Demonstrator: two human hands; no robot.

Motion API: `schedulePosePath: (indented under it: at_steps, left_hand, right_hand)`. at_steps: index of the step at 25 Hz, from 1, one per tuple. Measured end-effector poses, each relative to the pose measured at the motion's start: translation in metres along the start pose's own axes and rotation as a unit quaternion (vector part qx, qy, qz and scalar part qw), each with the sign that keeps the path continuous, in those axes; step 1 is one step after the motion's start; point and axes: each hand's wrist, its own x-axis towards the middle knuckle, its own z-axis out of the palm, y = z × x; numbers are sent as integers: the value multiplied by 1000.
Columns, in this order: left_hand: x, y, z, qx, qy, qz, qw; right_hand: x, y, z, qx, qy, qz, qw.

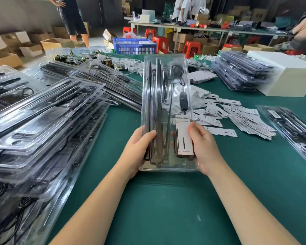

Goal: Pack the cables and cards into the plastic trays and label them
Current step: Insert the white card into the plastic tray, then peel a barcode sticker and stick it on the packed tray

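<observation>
I am at the card-seating step. My left hand (140, 149) grips the near left edge of the clear plastic tray (166, 68), thumb curled over the top, fingers underneath. My right hand (204, 147) grips the near right edge, thumb pressing the white card (183, 131) printed "Grow Light".

Location: the tray stands at the centre of the green table (166, 200), long axis running from 6 o'clock to 12 o'clock, the near end raised in my hands. I cannot tell whether the far end touches the table.

Appearance: the tray is transparent and glossy, with moulded channels. Long dark strips fill the left channels. A black cable (179, 75) with an oval controller lies in the right channel, above the card.

Next move, in my judgement: press the card flat into its recess, then set the tray aside for labelling. The thin plastic is likely to flex, so both hands should support it.

Loose cards (237, 117) lie at 2 o'clock; packed trays (42, 112) are stacked at 9 o'clock.
</observation>
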Motion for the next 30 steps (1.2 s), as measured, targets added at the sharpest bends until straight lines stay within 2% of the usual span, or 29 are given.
schedulePosePath:
  at_steps: [2, 3, 4, 6, 9, 10, 11, 12, 14, 16, 18, 20, 21, 23, 24, 28, 30]
  left_hand:
    - [2, 1, -2, -51, 31, -17, 998]
    - [3, 3, -4, -87, 45, -17, 995]
    - [4, 6, -5, -117, 62, -14, 991]
    - [7, 14, -8, -173, 100, -15, 980]
    - [11, 21, -20, -292, 151, -16, 944]
    - [12, 22, -25, -335, 156, -11, 929]
    - [13, 22, -29, -364, 152, -9, 919]
    - [13, 22, -32, -374, 146, -18, 915]
    - [15, 20, -34, -369, 139, -63, 917]
    - [16, 19, -35, -372, 129, -87, 915]
    - [18, 17, -36, -310, 130, -79, 939]
    - [18, 15, -34, -80, 157, -35, 984]
    - [16, 12, -33, 75, 174, -7, 982]
    - [8, 9, -27, 317, 226, 45, 920]
    - [4, 8, -24, 384, 245, 64, 888]
    - [0, 3, -17, 502, 229, 116, 826]
    - [-1, 0, -17, 546, 216, 134, 798]
  right_hand:
    - [2, -16, -9, -146, 28, -123, 981]
    - [3, -30, -17, -233, 41, -212, 948]
    - [4, -46, -25, -318, 52, -297, 899]
    - [6, -80, -40, -466, 71, -436, 766]
    - [9, -88, -62, -608, 63, -573, 546]
    - [9, -79, -72, -632, 44, -605, 483]
    - [8, -68, -82, -643, 19, -628, 438]
    - [8, -55, -93, -646, -3, -642, 413]
    - [9, -32, -112, -652, -24, -634, 415]
    - [13, -14, -124, -663, -26, -604, 441]
    - [17, -1, -130, -673, -37, -562, 479]
    - [17, 6, -130, -661, -68, -526, 531]
    - [17, 9, -129, -653, -83, -515, 549]
    - [12, 13, -128, -650, -93, -499, 565]
    - [10, 14, -129, -649, -92, -492, 573]
    - [3, 11, -128, -642, -103, -441, 618]
    - [1, 4, -129, -658, -120, -425, 609]
